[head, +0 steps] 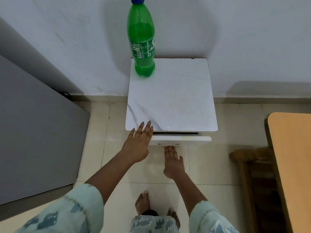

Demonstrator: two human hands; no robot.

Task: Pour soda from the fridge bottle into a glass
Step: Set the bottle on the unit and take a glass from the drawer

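The soda bottle (pixel 141 37) stands upright in the upper middle of the frame, on the far left corner of a white marble-patterned cabinet top (pixel 171 98), close to the pale wall behind it. It is translucent green plastic with a blue cap screwed on at the very top edge of the picture and a green label around its waist, and the liquid inside reaches roughly to the shoulder. No hand touches it.
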